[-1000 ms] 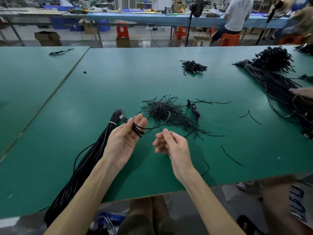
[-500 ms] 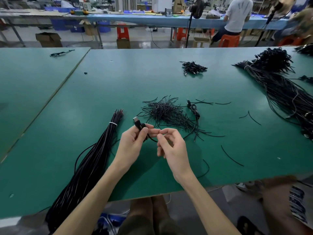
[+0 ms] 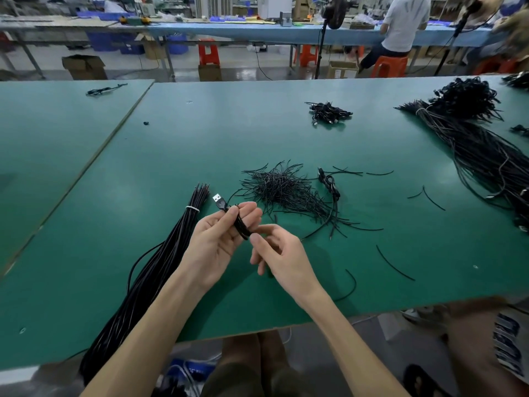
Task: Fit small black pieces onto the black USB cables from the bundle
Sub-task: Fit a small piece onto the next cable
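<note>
My left hand (image 3: 219, 239) grips a coiled black USB cable (image 3: 242, 227) over the green table; its silver plug (image 3: 219, 200) sticks out up and to the left of my fingers. My right hand (image 3: 279, 253) is just right of it, thumb and forefinger pinching at the coil, likely on a thin black tie I cannot make out. A long bundle of black cables (image 3: 160, 259) bound with a white tie lies to the left. A heap of short thin black pieces (image 3: 282, 189) sits beyond my hands.
One wound cable (image 3: 330, 183) lies right of the heap, and loose ties (image 3: 393, 263) are scattered to the right. Finished coils (image 3: 327, 113) sit farther back. A big cable mass (image 3: 481, 144) fills the right side. The table edge (image 3: 257, 329) is close to my knees.
My hands have come together and lifted slightly. The cable coil is now gathered tight in my left hand with the plug pointing up-left, and my right fingers have closed on the coil.
</note>
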Available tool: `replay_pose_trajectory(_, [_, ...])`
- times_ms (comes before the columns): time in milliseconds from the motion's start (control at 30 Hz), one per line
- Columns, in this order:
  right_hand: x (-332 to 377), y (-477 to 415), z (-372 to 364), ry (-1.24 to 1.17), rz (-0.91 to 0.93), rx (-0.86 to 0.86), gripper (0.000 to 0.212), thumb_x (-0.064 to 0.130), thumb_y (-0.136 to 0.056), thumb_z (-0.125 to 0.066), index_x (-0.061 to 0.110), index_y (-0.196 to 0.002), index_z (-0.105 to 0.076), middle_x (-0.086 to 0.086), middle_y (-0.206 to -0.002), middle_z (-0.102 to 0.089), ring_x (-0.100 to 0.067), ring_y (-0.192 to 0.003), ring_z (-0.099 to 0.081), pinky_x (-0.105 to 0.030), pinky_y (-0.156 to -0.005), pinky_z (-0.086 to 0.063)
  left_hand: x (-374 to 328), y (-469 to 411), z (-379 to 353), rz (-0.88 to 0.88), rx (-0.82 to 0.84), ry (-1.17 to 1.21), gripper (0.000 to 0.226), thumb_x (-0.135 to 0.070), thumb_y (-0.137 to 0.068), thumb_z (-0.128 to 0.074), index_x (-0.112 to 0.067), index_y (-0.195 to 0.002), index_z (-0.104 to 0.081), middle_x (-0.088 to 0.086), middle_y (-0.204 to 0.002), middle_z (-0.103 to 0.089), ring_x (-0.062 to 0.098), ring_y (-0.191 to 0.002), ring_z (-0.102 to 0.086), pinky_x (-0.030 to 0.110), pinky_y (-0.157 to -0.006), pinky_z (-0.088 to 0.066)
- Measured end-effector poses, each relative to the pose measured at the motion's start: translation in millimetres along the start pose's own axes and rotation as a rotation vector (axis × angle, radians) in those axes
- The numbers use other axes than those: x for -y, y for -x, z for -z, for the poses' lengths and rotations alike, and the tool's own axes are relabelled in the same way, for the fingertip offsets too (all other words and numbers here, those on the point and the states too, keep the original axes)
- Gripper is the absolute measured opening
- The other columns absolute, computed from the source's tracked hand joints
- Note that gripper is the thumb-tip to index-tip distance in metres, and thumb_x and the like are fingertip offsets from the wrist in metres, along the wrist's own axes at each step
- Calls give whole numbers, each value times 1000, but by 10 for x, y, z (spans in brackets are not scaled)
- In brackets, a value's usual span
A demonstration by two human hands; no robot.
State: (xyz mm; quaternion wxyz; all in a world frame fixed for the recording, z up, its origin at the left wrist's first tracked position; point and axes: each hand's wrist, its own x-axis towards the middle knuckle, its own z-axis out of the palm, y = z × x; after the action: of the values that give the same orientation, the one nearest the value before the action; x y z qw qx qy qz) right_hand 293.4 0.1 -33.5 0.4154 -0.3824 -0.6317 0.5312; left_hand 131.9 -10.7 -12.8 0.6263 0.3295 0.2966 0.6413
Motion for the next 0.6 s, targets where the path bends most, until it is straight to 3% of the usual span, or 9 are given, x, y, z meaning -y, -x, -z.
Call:
replay_pose_trajectory(100, [14,23,44,-13,7,29,19,28,-101,-66,23,-119,-67,0,-69,-68,-14,-54,-53,-25,-57,-46,-3,16,-9,30,48,-9,23,-14,-99,-53,-3,-100,-73,4,-83,-69,17,-80,-70,26,-79,-59])
replay_pose_trajectory(200, [30,25,56,24,25,-3,23,24,-99,-70,20,-122,-71,4,-72,-64,-10,-66,-55,-30,-60,-47,19,29,-16,3,75,-88,21,-10,-103,-46,-4,-95,-65,0,-72,-59,14,-67,-63,28,-79,-58])
replay_pose_trajectory(300, [24,19,43,85,55,-59,33,21,-96,-73,22,-129,-69,1,-90,-58,-6,-77,-54,-30,-76,-52,42,29,-17,-8,83,-158,23,-13,-104,-45,-9,-91,-65,-3,-65,-48,15,-61,-49,29,-81,-55])
replay_pose_trajectory(367, [25,23,38,135,78,-85,47,14,-95,-73,25,-140,-62,2,-102,-52,-2,-79,-53,-20,-78,-51,59,33,-25,-2,98,-179,24,-15,-103,-45,-10,-89,-63,-4,-63,-45,13,-57,-46,28,-81,-53])
replay_pose_trajectory(467, [17,24,44,124,106,-26,63,1,-93,-68,23,-150,-52,5,-124,-58,0,-95,-62,-16,-80,-50,90,42,-38,3,123,-214,26,-15,-105,-42,-8,-89,-61,-4,-63,-46,12,-55,-49,28,-83,-53])
replay_pose_trajectory(533, [10,21,32,131,99,24,65,8,-93,-72,23,-152,-49,8,-128,-64,-3,-110,-62,-20,-94,-50,104,48,-37,7,124,-260,29,-16,-104,-44,-10,-83,-64,-1,-63,-48,13,-57,-50,29,-83,-54])
replay_pose_trajectory(600, [15,26,9,139,102,20,63,17,-91,-78,23,-149,-53,8,-122,-67,-3,-106,-64,-22,-95,-51,107,53,-33,11,138,-284,26,-17,-103,-45,-6,-85,-60,-1,-63,-51,13,-58,-53,29,-84,-56])
